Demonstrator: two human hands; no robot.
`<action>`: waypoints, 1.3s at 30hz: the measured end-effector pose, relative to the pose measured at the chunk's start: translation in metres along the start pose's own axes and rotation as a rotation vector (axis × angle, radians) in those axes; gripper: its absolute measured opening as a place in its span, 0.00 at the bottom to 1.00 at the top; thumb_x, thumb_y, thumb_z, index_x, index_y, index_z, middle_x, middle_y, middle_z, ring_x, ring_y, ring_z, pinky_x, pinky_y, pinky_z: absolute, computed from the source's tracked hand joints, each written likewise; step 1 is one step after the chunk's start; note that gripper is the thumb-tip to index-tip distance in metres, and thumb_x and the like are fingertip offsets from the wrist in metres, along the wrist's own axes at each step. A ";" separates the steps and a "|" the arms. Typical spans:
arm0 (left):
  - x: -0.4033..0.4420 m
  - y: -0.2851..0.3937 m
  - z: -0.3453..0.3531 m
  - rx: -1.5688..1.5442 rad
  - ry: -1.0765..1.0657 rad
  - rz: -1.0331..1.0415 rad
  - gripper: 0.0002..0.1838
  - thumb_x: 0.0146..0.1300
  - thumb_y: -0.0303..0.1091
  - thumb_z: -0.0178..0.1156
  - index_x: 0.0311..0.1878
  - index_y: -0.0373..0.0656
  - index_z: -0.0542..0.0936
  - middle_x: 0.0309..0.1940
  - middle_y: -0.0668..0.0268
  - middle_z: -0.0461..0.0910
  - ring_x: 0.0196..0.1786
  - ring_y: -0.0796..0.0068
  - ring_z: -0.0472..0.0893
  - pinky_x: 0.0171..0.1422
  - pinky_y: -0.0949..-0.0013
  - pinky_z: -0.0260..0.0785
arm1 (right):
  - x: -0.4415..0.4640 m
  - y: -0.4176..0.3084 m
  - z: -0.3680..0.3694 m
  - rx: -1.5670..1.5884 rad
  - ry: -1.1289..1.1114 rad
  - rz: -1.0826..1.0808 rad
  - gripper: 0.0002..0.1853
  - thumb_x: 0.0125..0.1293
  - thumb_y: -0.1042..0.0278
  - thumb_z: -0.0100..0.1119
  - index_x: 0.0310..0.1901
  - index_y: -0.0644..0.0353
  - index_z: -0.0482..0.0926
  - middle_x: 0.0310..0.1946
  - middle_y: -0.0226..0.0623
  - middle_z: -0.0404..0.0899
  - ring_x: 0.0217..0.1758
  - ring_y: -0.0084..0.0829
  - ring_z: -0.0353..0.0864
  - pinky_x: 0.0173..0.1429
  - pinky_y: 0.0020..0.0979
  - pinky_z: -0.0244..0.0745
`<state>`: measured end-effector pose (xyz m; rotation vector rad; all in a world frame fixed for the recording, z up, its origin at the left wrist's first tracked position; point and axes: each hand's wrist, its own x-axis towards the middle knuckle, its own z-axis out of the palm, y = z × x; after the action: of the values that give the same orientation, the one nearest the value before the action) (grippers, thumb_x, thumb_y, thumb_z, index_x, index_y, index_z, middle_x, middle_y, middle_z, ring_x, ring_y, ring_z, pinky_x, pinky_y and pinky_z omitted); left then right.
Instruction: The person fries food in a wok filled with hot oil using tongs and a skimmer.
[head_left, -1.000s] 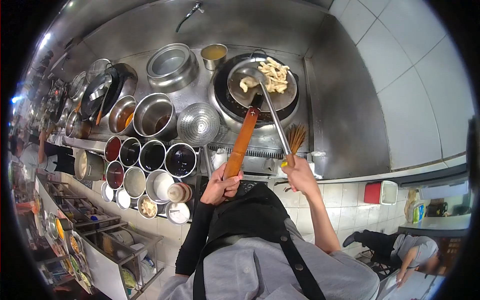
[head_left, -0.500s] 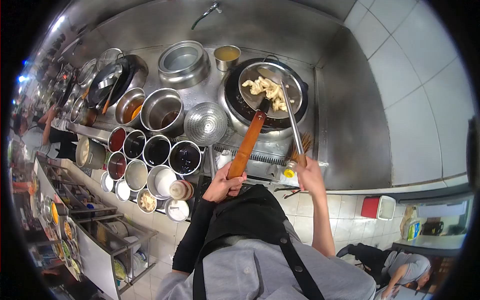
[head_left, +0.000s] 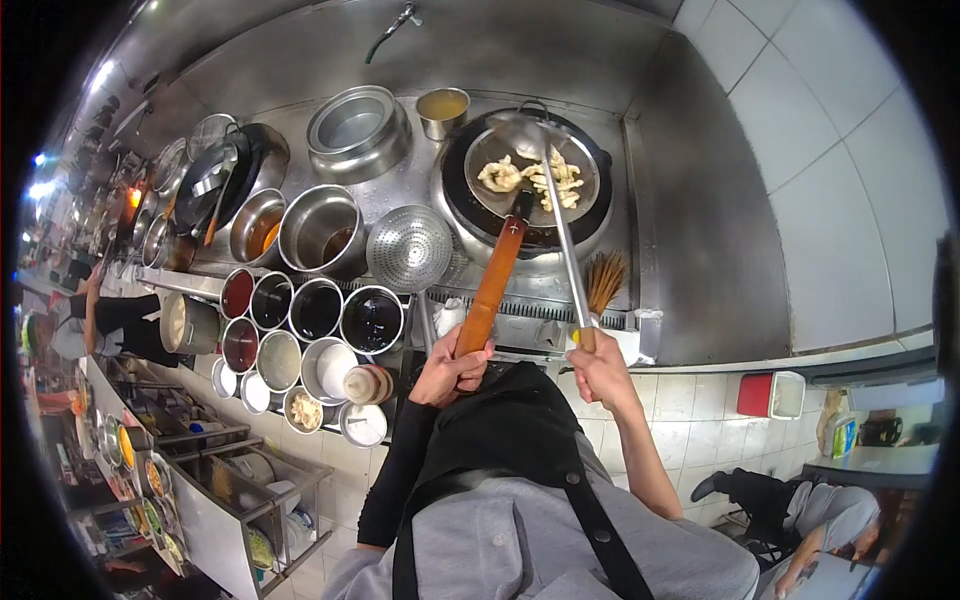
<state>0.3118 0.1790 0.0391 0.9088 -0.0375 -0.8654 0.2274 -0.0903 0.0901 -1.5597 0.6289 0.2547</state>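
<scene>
My left hand is closed around the wooden handle of a wok on the stove at the back. Pale pieces of food lie inside the wok, split into two clumps. In my right hand is the grip end of a long-handled ladle. The ladle reaches over the wok, and its blurred bowl hangs at the wok's far side, by the food.
A perforated strainer sits left of the wok, near metal pots and several sauce containers. A bamboo brush stands to the right. Other people are at the far right and far left.
The ladle has swung left, its bowl now at the wok's far side, and my right hand has moved left and down. The food has separated into two clumps. My left hand keeps its hold.
</scene>
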 end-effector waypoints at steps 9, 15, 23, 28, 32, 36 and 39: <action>-0.002 0.009 0.003 -0.023 0.001 0.036 0.15 0.72 0.23 0.63 0.58 0.38 0.72 0.42 0.71 0.74 0.26 0.90 0.62 0.24 0.82 0.51 | 0.013 0.013 0.006 -0.103 0.010 -0.064 0.08 0.69 0.75 0.59 0.35 0.60 0.68 0.14 0.29 0.67 0.09 0.24 0.67 0.12 0.32 0.60; 0.030 0.009 -0.018 -0.100 -0.024 0.000 0.16 0.73 0.20 0.61 0.60 0.37 0.72 0.42 0.70 0.75 0.26 0.91 0.62 0.24 0.83 0.51 | 0.024 0.006 0.006 -0.021 0.060 -0.104 0.09 0.71 0.74 0.60 0.37 0.61 0.69 0.15 0.30 0.68 0.09 0.23 0.67 0.12 0.32 0.61; 0.084 0.004 -0.058 -0.104 0.011 -0.029 0.19 0.70 0.14 0.57 0.61 0.36 0.69 0.43 0.65 0.78 0.27 0.88 0.64 0.26 0.80 0.53 | 0.027 0.010 -0.005 -0.025 0.257 -0.192 0.07 0.72 0.73 0.60 0.40 0.64 0.71 0.15 0.29 0.66 0.08 0.24 0.65 0.12 0.33 0.59; 0.087 0.004 -0.075 -0.066 0.045 -0.096 0.22 0.68 0.13 0.57 0.63 0.36 0.68 0.44 0.62 0.79 0.27 0.87 0.65 0.26 0.79 0.54 | 0.016 0.018 -0.009 0.018 0.318 -0.197 0.08 0.72 0.72 0.61 0.37 0.61 0.71 0.14 0.28 0.66 0.08 0.22 0.63 0.11 0.31 0.57; 0.092 0.002 -0.079 -0.063 0.053 -0.115 0.24 0.68 0.14 0.58 0.65 0.36 0.68 0.45 0.62 0.79 0.27 0.87 0.65 0.26 0.79 0.54 | 0.017 0.040 -0.010 0.085 0.367 -0.172 0.10 0.73 0.72 0.61 0.36 0.59 0.69 0.14 0.28 0.66 0.07 0.22 0.61 0.10 0.31 0.56; 0.097 -0.002 -0.078 -0.062 0.066 -0.108 0.22 0.68 0.14 0.58 0.64 0.36 0.71 0.45 0.65 0.79 0.27 0.88 0.64 0.26 0.80 0.53 | 0.028 0.073 -0.012 0.141 0.437 -0.178 0.10 0.73 0.73 0.61 0.36 0.58 0.68 0.14 0.29 0.67 0.07 0.23 0.61 0.10 0.31 0.56; 0.085 0.005 -0.068 -0.072 0.062 -0.088 0.22 0.68 0.15 0.59 0.65 0.35 0.71 0.45 0.65 0.79 0.28 0.88 0.65 0.26 0.81 0.54 | 0.037 0.103 -0.021 0.185 0.469 -0.190 0.10 0.72 0.75 0.59 0.35 0.58 0.67 0.13 0.29 0.66 0.07 0.23 0.62 0.09 0.31 0.56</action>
<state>0.3970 0.1693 -0.0277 0.8746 0.0879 -0.9144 0.1986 -0.1167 -0.0145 -1.4934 0.8340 -0.3148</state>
